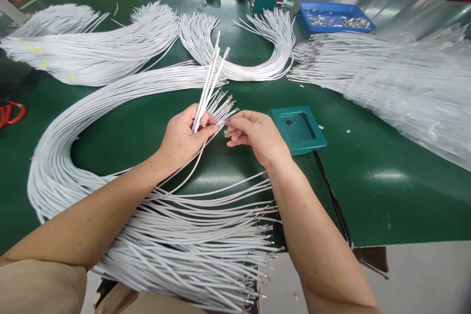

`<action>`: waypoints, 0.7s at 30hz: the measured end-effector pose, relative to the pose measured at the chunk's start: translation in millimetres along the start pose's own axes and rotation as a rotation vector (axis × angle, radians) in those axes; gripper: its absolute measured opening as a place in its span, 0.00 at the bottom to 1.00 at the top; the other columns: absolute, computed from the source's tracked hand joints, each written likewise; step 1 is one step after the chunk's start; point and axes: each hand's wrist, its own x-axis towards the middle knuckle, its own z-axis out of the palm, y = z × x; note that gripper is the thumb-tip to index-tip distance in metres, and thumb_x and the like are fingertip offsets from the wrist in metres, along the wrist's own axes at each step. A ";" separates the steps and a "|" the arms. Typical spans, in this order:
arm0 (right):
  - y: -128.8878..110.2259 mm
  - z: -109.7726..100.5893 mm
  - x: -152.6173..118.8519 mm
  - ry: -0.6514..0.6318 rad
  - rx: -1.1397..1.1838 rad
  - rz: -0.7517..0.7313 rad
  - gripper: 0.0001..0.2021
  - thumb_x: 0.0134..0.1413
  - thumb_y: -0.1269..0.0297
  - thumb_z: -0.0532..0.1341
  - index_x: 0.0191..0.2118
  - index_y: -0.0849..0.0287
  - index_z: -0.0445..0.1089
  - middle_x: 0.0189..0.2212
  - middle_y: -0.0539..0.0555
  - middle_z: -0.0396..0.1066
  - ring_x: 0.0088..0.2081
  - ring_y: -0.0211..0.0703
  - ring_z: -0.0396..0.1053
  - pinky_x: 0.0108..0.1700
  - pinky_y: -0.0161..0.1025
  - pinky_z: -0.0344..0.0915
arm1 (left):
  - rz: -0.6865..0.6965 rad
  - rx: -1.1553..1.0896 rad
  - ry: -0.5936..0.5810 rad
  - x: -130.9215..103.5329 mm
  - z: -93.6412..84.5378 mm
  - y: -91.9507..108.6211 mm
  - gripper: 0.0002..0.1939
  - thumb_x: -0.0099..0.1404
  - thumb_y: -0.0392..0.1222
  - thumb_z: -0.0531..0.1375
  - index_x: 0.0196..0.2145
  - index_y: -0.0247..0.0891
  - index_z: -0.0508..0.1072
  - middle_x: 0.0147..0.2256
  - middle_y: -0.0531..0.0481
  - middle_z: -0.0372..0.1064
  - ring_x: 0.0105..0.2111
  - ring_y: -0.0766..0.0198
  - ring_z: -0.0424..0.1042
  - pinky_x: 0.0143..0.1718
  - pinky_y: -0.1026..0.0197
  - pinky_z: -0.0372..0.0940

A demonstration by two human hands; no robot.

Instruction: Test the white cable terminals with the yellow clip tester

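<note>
My left hand (187, 130) is closed around several white wires (209, 83), whose metal-tipped ends stick up past the thumb. Under its fingers fans out the end of a larger bundle of white wires (222, 103). Just to the right, my right hand (253, 135) is closed in a pinch, its fingertips near those wire ends. At these fingertips shows a small pale piece (227, 133) with a yellow part; its exact kind is too small to make out. Loose wires (206, 235) run below both hands, their terminal ends pointing right.
Behind my right hand sits a green square-topped device (317, 144) with a black cable (333, 201). A blue tray (305, 10) holds small metal parts. Wire bundles (110, 54) and plastic-wrapped wires (405, 73) lie around the green table. Red-handled scissors (14, 113) rest at left.
</note>
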 end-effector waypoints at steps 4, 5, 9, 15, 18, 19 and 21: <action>0.2 -0.2 0.7 -0.025 0.008 -0.155 0.11 0.51 0.55 0.64 0.33 0.58 0.74 0.33 0.50 0.72 0.30 0.36 0.67 0.36 0.38 0.70 | -0.027 0.009 0.000 1.8 -1.9 -1.4 0.10 0.56 0.41 0.63 0.26 0.40 0.63 0.32 0.53 0.74 0.31 0.65 0.68 0.34 0.63 0.61; 1.5 0.3 0.9 -0.055 -0.026 -0.181 0.11 0.50 0.55 0.65 0.32 0.58 0.73 0.33 0.50 0.72 0.31 0.36 0.67 0.38 0.37 0.69 | -0.027 0.012 0.003 1.9 -2.0 -2.0 0.10 0.56 0.41 0.63 0.26 0.40 0.64 0.32 0.53 0.74 0.30 0.65 0.67 0.33 0.63 0.61; 9.8 2.7 2.3 -0.060 -0.199 -0.262 0.08 0.52 0.61 0.64 0.28 0.60 0.71 0.26 0.49 0.69 0.30 0.36 0.66 0.38 0.37 0.65 | -0.076 -0.128 -0.041 1.3 -0.1 -2.8 0.08 0.55 0.42 0.64 0.31 0.39 0.69 0.31 0.54 0.71 0.27 0.68 0.64 0.30 0.64 0.60; 19.4 6.9 1.9 0.106 -0.780 -0.622 0.10 0.61 0.68 0.54 0.30 0.59 0.70 0.30 0.53 0.71 0.34 0.40 0.66 0.40 0.38 0.60 | -0.413 -0.779 -0.341 5.7 1.2 -0.5 0.16 0.54 0.36 0.65 0.42 0.40 0.76 0.33 0.51 0.68 0.27 0.71 0.64 0.20 0.70 0.53; 18.9 4.9 0.1 0.106 -1.146 -0.796 0.15 0.65 0.70 0.48 0.33 0.61 0.70 0.34 0.58 0.72 0.38 0.44 0.65 0.42 0.40 0.58 | -0.525 -0.881 -0.412 10.3 -0.5 -3.2 0.14 0.53 0.33 0.66 0.39 0.38 0.78 0.29 0.51 0.65 0.25 0.73 0.62 0.16 0.72 0.46; 17.4 2.6 -0.7 0.093 -1.239 -0.822 0.15 0.65 0.69 0.48 0.34 0.61 0.71 0.35 0.59 0.72 0.39 0.46 0.65 0.42 0.41 0.58 | -0.543 -0.886 -0.414 11.5 -0.8 -4.6 0.14 0.52 0.32 0.66 0.39 0.38 0.79 0.29 0.51 0.64 0.25 0.73 0.63 0.16 0.72 0.44; 13.1 -4.3 -2.2 0.088 -1.359 -0.822 0.12 0.64 0.68 0.51 0.37 0.60 0.72 0.38 0.59 0.73 0.41 0.48 0.65 0.44 0.43 0.57 | -0.548 -0.843 -0.377 13.3 -0.5 -8.1 0.18 0.51 0.31 0.66 0.42 0.38 0.78 0.29 0.51 0.65 0.26 0.72 0.66 0.15 0.72 0.43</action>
